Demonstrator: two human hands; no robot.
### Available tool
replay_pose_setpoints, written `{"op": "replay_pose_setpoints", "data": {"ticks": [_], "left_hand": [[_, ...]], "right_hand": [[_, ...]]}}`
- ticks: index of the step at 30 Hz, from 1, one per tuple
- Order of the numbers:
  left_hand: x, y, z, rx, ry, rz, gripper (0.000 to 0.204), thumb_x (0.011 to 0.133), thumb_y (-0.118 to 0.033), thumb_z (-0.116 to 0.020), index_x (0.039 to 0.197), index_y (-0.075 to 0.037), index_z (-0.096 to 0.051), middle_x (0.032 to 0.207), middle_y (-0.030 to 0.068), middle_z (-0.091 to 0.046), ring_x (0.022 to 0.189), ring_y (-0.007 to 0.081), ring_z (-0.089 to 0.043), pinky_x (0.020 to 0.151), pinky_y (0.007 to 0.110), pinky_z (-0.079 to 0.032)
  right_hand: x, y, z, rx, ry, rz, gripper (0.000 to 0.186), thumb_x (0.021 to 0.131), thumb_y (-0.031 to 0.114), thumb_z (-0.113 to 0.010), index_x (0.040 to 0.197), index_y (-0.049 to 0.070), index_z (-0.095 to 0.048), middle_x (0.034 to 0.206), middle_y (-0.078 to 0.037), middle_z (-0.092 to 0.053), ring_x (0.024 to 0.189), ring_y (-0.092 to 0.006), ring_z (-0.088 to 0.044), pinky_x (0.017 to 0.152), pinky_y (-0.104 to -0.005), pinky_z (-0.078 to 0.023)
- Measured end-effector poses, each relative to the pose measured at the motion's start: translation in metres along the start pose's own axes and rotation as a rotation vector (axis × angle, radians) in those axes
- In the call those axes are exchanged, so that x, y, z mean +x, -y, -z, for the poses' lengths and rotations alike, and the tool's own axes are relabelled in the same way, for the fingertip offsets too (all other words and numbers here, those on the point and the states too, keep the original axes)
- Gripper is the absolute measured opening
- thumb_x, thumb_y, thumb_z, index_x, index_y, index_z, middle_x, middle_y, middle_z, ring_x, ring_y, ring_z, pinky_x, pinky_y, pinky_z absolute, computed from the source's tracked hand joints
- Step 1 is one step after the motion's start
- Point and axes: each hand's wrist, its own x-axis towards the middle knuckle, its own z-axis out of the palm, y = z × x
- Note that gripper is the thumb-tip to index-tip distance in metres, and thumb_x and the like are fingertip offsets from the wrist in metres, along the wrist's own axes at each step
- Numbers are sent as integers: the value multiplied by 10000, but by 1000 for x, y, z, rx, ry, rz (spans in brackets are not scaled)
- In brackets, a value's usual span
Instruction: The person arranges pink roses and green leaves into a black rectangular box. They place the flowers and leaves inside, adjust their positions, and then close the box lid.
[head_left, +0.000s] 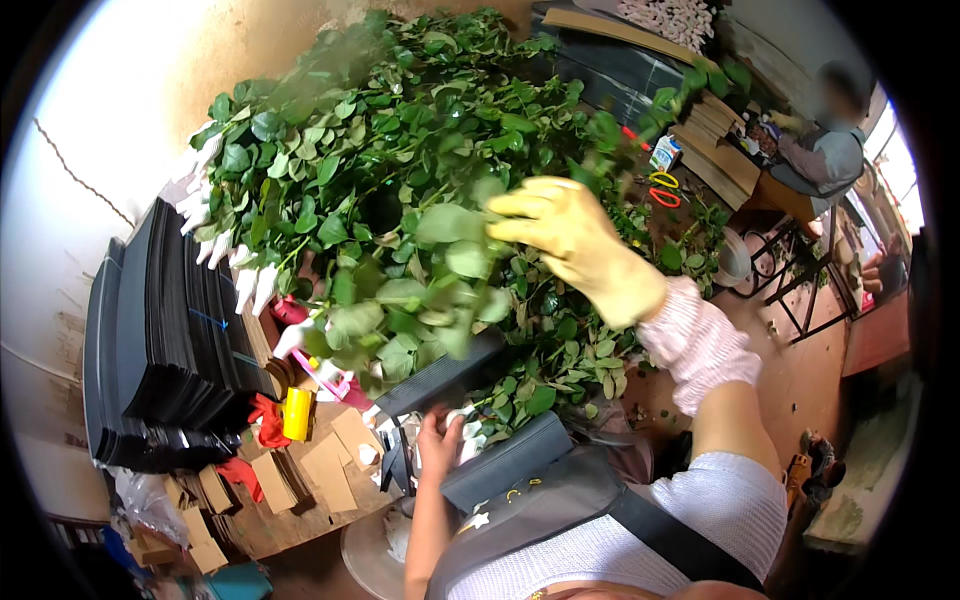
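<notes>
My right hand (pixel 565 240), in a yellow rubber glove, is closed on a long leafy stem (pixel 450 235) blurred by motion. The stem's leaves hang over the heap of leafy rose stems (pixel 400 130) on the table. My bare left hand (pixel 437 440) is low in front of me, thumb and fingers apart, with nothing visible between them. It is beside a dark grey folded sheet (pixel 445 370) and a second dark grey piece (pixel 510 460). White-wrapped buds show between these two pieces. More white-sleeved flower heads (pixel 245 285) stick out along the heap's left side.
Black sheets (pixel 170 320) stand stacked at left. Cardboard pieces (pixel 325 470), a yellow roll (pixel 297 413) and red cloth (pixel 268 420) lie on the table. Scissors (pixel 664 188) and a small carton (pixel 665 153) lie at right. Another person (pixel 825 150) sits at far right.
</notes>
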Motion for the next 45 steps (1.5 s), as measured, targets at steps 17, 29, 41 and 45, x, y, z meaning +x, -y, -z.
{"op": "replay_pose_setpoints", "data": {"ticks": [17,29,41,45], "left_hand": [[-4,3,4,125,-53,22,741,843,-51,-830,1452,-20,-409,1254,120,-639,1018,178,-668,882,308,-564],[-6,-12,-2,322,-57,12,506,803,-267,-873,1208,-33,-679,1152,189,-577,999,359,-648,859,417,-556],[1,-5,-6,349,-46,-62,603,799,-187,-821,1312,-4,-562,1216,270,-565,1100,422,-608,920,457,-532],[4,4,-1,305,-22,-14,635,810,-204,-828,1347,-10,-552,1191,198,-620,1047,349,-663,877,429,-552]], "right_hand": [[-154,23,-12,-62,853,-548,349,812,-7,-616,1093,125,-774,1094,-126,-742,1034,-361,-679,906,-433,-557],[-115,-18,-69,-328,1348,-474,280,893,162,-629,1145,91,-728,976,-182,-730,914,-388,-709,807,-485,-575],[65,-41,-149,-320,57,-208,243,735,110,-727,977,84,-733,1304,-142,-694,1294,-340,-608,1164,-476,-420],[51,28,-65,-142,2,106,136,867,112,-640,972,103,-724,972,-80,-722,864,-256,-687,725,-414,-586]]}}
